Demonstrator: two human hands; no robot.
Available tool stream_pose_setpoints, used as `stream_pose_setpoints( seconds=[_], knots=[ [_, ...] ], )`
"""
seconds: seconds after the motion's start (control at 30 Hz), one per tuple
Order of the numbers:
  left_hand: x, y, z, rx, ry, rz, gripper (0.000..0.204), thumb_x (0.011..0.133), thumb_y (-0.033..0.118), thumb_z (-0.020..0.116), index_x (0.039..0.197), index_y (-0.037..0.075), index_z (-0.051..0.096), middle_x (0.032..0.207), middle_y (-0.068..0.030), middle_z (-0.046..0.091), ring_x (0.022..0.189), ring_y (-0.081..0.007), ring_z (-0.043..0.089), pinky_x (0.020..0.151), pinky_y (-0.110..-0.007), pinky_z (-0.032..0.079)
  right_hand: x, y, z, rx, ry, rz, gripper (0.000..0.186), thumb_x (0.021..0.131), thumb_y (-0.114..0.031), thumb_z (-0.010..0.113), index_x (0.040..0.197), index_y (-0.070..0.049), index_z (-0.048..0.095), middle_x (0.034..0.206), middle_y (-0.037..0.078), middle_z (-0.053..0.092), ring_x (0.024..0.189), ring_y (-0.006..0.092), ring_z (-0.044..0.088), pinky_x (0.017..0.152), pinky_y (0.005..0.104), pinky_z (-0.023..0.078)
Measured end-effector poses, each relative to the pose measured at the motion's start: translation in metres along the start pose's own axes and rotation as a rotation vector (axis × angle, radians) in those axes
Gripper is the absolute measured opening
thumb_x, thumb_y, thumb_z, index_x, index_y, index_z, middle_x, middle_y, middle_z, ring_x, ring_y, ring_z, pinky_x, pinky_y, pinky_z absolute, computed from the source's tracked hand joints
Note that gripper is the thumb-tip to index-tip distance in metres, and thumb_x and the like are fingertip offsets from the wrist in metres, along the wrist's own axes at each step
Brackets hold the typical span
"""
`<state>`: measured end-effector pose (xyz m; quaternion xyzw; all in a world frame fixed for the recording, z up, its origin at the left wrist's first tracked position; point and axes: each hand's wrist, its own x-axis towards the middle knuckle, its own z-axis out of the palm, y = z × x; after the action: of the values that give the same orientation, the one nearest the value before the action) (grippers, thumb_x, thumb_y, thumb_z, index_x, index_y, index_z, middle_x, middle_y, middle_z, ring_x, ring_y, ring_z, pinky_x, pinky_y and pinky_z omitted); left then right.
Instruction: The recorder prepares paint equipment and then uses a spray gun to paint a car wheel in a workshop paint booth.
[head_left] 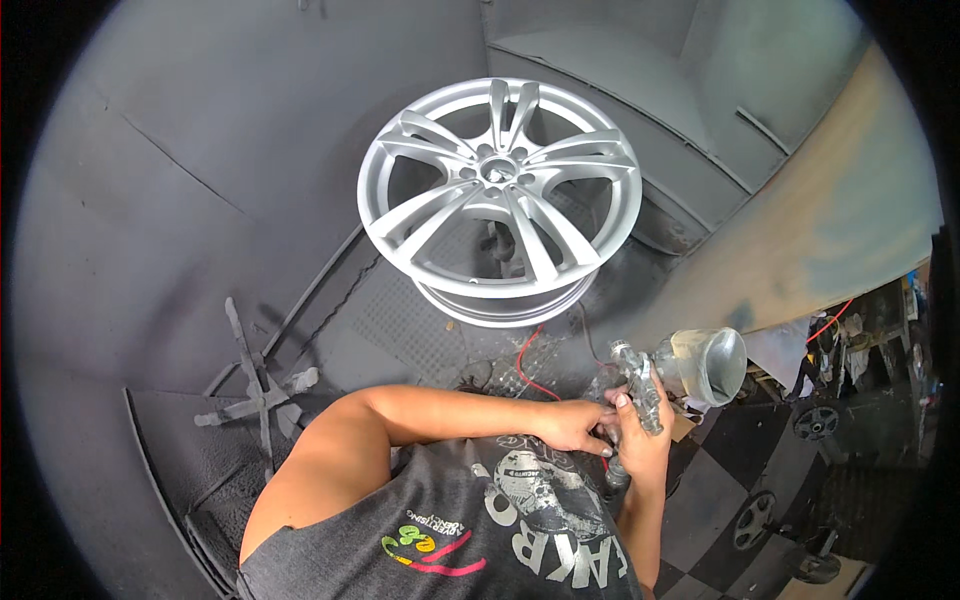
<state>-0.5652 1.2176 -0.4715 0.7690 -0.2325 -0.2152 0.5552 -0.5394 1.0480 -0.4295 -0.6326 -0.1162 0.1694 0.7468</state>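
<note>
In my right hand (645, 435) is a grey, paint-coated spray gun (640, 375), its grip wrapped by my fingers. A clear, paint-smeared cup (695, 365) with masking tape sticks out to the gun's right. My left hand (578, 426) reaches across my body and closes on the gun's rear beside my right hand; its fingertips are partly hidden. Below the hands shows a dark fitting (616, 475) with a bit of red hose. Ahead of the gun, a silver alloy wheel (420, 212) with paired spokes is held up face-on, apart from both hands.
Grey-coated walls (250, 120) surround the wheel. At left stands a grey cross-shaped stand (262, 395). A red hose (523, 360) runs along the floor. A curved tan panel (800, 220) rises at right, with cluttered shelves behind it and wheels (755, 520) on the checkered floor.
</note>
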Motion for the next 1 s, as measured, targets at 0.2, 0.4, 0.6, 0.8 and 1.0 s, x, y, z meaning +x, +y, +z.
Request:
stream_pose_setpoints(
  seconds=[0.2, 0.4, 0.6, 0.8, 1.0],
  knots=[
    [-0.008, -0.024, 0.011, -0.008, 0.092, 0.091, 0.025, 0.092, 0.023, 0.075, 0.102, 0.002, 0.065, 0.088, -0.0139, 0.067, 0.084, -0.0239, 0.065, 0.081, -0.039, 0.051, -0.004, -0.001, 0.016, 0.037, 0.026, -0.111, 0.058, 0.099, -0.014, 0.068, 0.149, 0.005, 0.045, 0.097, 0.006, 0.066, 0.072, 0.0110, 0.063, 0.063, 0.0239, 0.053],
    [-0.017, -0.016, 0.001, 0.013, 0.066, 0.014, 0.031, 0.088, 0.019, 0.080, 0.080, 0.007, 0.052, 0.072, -0.0050, 0.056, 0.067, -0.0177, 0.054, 0.065, -0.035, 0.045, -0.003, -0.001, 0.018, 0.013, -0.029, -0.062, 0.057, 0.098, -0.011, 0.068, 0.148, 0.006, 0.047, 0.095, 0.004, 0.065, 0.065, 0.0071, 0.058, 0.059, 0.0214, 0.049],
    [-0.032, -0.013, 0.000, -0.083, 0.117, 0.035, 0.028, 0.085, 0.019, 0.081, 0.079, 0.005, 0.058, 0.074, -0.0046, 0.062, 0.071, -0.0169, 0.059, 0.068, -0.035, 0.048, -0.008, 0.006, 0.033, -0.018, 0.016, -0.086, 0.057, 0.097, -0.009, 0.067, 0.148, 0.006, 0.048, 0.094, 0.002, 0.066, 0.064, 0.0054, 0.055, 0.056, 0.0211, 0.045],
    [-0.041, -0.002, -0.044, -0.123, 0.048, -0.015, 0.020, 0.083, 0.016, 0.080, 0.087, 0.003, 0.065, 0.080, -0.0064, 0.068, 0.076, -0.0164, 0.063, 0.071, -0.034, 0.050, 0.010, -0.028, 0.068, -0.081, 0.006, -0.031, 0.057, 0.096, -0.012, 0.067, 0.146, 0.008, 0.049, 0.094, 0.002, 0.066, 0.064, 0.0053, 0.054, 0.058, 0.0212, 0.046],
    [-0.071, 0.005, -0.115, -0.224, -0.021, 0.008, 0.039, 0.081, 0.007, 0.077, 0.117, -0.003, 0.064, 0.112, -0.0191, 0.073, 0.109, -0.0302, 0.069, 0.096, -0.042, 0.053, 0.044, -0.075, 0.144, -0.171, 0.057, 0.012, 0.058, 0.094, -0.014, 0.069, 0.142, 0.012, 0.052, 0.110, 0.011, 0.069, 0.104, 0.0162, 0.062, 0.097, 0.0322, 0.048]
  ],
)
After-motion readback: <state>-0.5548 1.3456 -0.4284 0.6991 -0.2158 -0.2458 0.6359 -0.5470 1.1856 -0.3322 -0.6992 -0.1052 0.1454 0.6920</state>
